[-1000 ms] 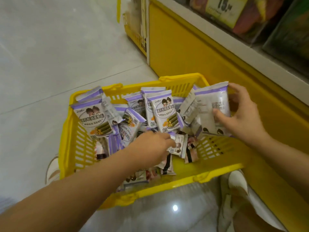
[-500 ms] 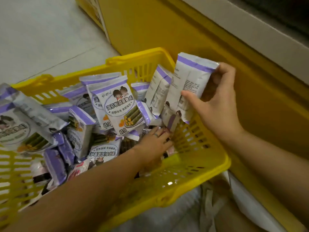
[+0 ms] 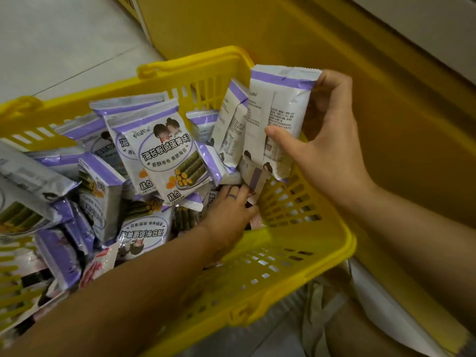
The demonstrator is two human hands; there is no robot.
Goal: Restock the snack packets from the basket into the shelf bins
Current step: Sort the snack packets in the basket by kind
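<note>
A yellow plastic basket (image 3: 296, 256) holds several white-and-purple snack packets; one (image 3: 164, 153) stands upright facing me. My right hand (image 3: 332, 140) grips another white-and-purple packet (image 3: 280, 104) upright at the basket's right end, thumb across its printed back. My left hand (image 3: 226, 217) reaches down to the basket floor beneath the standing packets. Its fingertips are tucked among small packets there, and what they hold is hidden.
The yellow base panel of the shelf unit (image 3: 386, 99) runs close along the basket's right side, with a white shelf edge (image 3: 425, 29) above it. Grey tiled floor (image 3: 64, 39) lies to the left. Pale fabric (image 3: 322, 305) shows below the basket's near corner.
The view has moved closer and to the right. My right hand has lifted its packet a little higher, and my left hand has pushed deeper toward the basket's right end.
</note>
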